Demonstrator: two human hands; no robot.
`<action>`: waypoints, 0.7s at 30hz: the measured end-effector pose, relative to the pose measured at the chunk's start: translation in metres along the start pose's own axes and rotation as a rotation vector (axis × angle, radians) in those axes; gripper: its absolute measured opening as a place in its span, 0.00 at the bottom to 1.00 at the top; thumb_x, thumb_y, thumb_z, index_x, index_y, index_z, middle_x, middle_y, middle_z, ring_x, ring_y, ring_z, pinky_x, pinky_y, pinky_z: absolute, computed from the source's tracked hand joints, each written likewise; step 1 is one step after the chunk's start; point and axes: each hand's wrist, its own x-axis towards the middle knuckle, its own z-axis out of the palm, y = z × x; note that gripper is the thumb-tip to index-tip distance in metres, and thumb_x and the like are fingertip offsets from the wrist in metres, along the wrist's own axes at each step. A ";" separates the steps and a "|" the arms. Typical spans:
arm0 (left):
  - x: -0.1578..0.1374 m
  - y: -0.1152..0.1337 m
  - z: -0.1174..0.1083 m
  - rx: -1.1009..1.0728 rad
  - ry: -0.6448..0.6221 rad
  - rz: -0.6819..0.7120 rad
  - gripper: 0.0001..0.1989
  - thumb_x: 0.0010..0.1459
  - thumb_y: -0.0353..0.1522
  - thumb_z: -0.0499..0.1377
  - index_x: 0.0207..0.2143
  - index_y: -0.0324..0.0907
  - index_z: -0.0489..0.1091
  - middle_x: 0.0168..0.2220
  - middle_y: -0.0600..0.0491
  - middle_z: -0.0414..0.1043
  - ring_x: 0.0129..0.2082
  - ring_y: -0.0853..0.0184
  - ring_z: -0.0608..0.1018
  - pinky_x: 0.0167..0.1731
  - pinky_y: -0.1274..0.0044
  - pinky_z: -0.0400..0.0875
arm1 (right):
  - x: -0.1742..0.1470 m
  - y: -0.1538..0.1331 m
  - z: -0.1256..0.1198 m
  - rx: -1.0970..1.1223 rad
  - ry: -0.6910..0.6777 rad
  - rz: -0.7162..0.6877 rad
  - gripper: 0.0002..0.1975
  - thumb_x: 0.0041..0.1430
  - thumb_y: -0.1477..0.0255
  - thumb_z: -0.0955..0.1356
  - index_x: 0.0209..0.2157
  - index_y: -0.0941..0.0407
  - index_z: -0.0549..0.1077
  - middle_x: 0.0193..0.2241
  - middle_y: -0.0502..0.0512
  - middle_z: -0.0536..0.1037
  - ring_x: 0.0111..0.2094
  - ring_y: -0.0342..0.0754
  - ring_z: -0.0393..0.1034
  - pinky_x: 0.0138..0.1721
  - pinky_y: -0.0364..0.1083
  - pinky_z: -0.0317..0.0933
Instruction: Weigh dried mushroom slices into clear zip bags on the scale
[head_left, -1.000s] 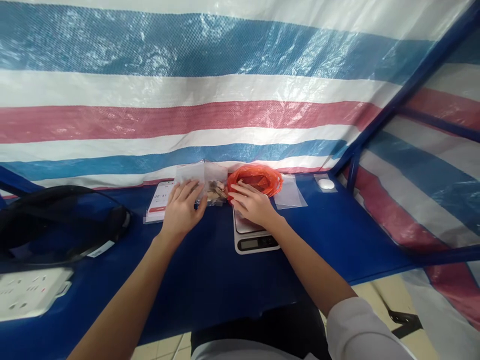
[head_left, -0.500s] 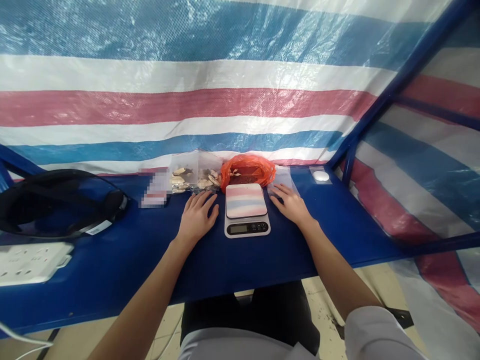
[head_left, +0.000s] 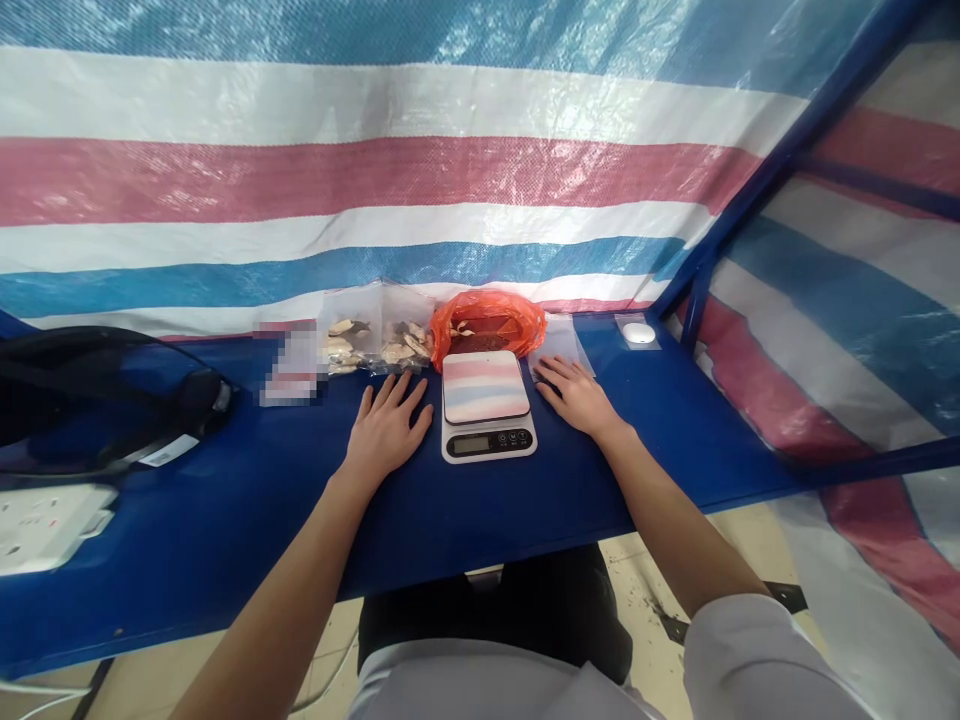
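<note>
A white kitchen scale (head_left: 486, 405) with a glossy top and a dark display strip lies between my hands. My left hand (head_left: 386, 425) rests palm down to its left, fingers spread and holding nothing. Just beyond those fingertips stand two clear bags of pale dried slices (head_left: 347, 345) (head_left: 405, 345). My right hand (head_left: 577, 395) lies flat to the right of the scale, open, its fingertips over the near edge of a flat clear plastic bag (head_left: 564, 342). Behind the scale sits an open orange plastic bag (head_left: 487, 305) with brown, dried-looking pieces inside.
A white rounded object (head_left: 638, 334) on clear plastic lies at the back right. On the left are a black headset (head_left: 199, 400), a white power strip (head_left: 52, 525) and a blurred-out packet (head_left: 294, 365). Striped sheeting (head_left: 412, 170) and blue frame bars (head_left: 765, 190) enclose the blue table (head_left: 480, 520).
The camera view has shifted slightly, so the tabletop things appear a little higher and further left. My left hand's fingers look more spread and flatter. My right hand stays about the same.
</note>
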 end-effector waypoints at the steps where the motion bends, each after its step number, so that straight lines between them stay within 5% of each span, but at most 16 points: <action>1: 0.000 0.001 0.000 0.000 -0.002 0.000 0.27 0.69 0.41 0.47 0.64 0.41 0.67 0.68 0.41 0.62 0.69 0.47 0.63 0.66 0.50 0.56 | 0.000 0.000 0.000 0.003 -0.001 0.003 0.22 0.71 0.64 0.61 0.61 0.53 0.72 0.65 0.57 0.69 0.68 0.59 0.60 0.69 0.62 0.54; 21: 0.000 0.000 0.002 -0.032 0.027 -0.022 0.25 0.68 0.40 0.49 0.63 0.45 0.69 0.67 0.44 0.64 0.68 0.49 0.64 0.67 0.52 0.55 | 0.000 0.000 0.000 -0.002 0.014 0.001 0.21 0.70 0.65 0.61 0.60 0.51 0.73 0.63 0.56 0.71 0.66 0.57 0.63 0.68 0.61 0.56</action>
